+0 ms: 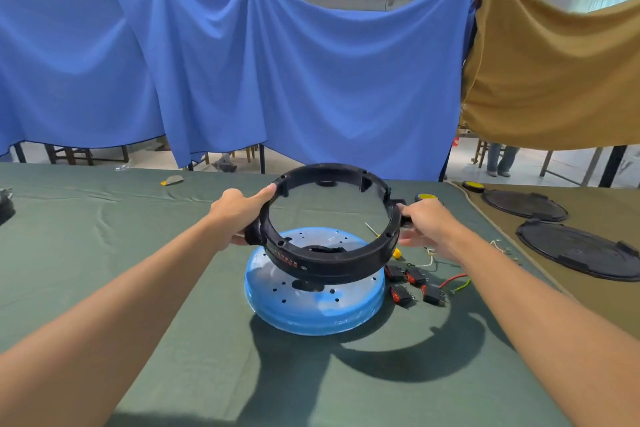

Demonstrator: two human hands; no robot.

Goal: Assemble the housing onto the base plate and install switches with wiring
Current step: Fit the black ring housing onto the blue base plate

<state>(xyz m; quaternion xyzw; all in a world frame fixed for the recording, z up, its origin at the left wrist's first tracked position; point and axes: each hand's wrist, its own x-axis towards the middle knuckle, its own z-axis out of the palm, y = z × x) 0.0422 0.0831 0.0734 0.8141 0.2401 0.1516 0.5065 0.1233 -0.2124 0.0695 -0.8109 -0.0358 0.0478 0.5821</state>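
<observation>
Both hands are on the black ring [332,267], which is up in the air over the middle of the table and tilted, with the far edge higher and the near edge dipping low in front of the blue dome plate [311,312]. The left hand [239,215] clamps the ring's left side, thumb lying flat along the top rim and the other fingers curled round underneath. The right hand [426,225] grips the right side where a little tab sticks out, fingers wrapped round the outer wall. I can't really tell if the ring's low edge touches the plate or just hangs over it, though its shadow falls on the green cloth [104,253] nearer the camera. The plate sits dome-up on that cloth, dotted with small holes. Just to its right lie four small black switches [401,294] with red rockers, and beside them some loose red and green wires [457,281]. A screwdriver [396,253] with a yellow handle pokes out behind the ring. Further right, on a brown cloth [606,305], are two flat black round lids [578,251]. Blue sheets [277,62] hang across the back.
</observation>
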